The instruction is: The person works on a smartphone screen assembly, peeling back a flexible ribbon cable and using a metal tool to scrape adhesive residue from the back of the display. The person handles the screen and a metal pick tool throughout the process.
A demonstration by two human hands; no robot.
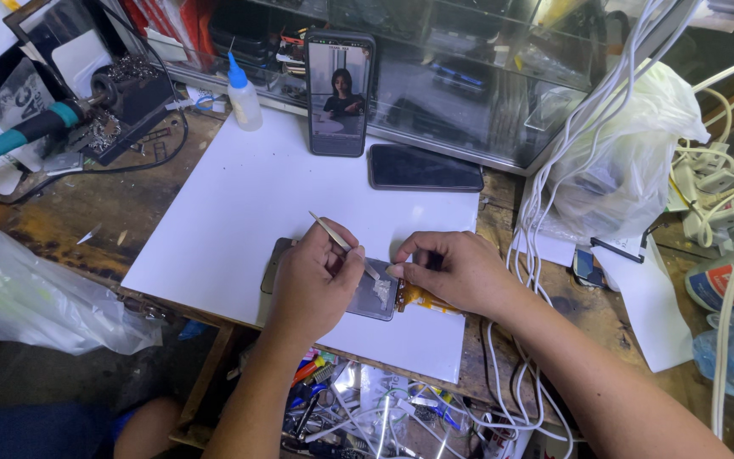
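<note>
Head view: your left hand (312, 285) grips tweezers (343, 245) over the phone panel (365, 297); right hand (452, 272) pinches its orange flex (422, 297). Slipping tips could tear it.

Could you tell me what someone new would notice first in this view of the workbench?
At the centre, the left hand works a thin metal tool on a grey phone panel lying on the white sheet, while the right hand steadies its edge. Behind, an upright phone leans on the glass case.
</note>
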